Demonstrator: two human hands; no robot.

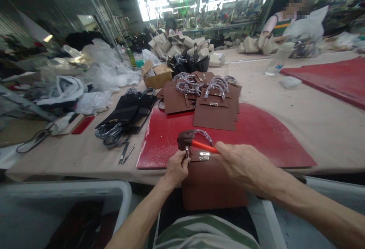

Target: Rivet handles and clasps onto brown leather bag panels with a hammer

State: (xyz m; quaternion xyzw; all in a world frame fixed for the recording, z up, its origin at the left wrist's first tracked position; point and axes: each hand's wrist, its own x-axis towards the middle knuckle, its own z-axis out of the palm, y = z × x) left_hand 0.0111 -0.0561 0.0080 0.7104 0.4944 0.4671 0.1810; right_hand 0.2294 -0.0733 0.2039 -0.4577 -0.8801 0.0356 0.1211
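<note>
My right hand [236,161] is closed around the orange handle of a hammer [203,146]. The hammer's dark head is at the top of a small metal punch [187,152], which my left hand [177,167] pinches upright at the upper left of a brown bag panel [213,184]. Silver metal fittings [204,156] lie on that panel, and a plastic-wrapped handle loops above it. The panel's top rests on a red board [168,142], and its lower part hangs over the table's front edge toward my lap.
Several brown bag pieces [215,114] with wrapped handles lie behind the board. Black bag pieces [122,112] and two slim tools [125,154] are at left. Grey bins [125,199] flank my lap. A bottle [279,59] stands at back right, near a person [281,22].
</note>
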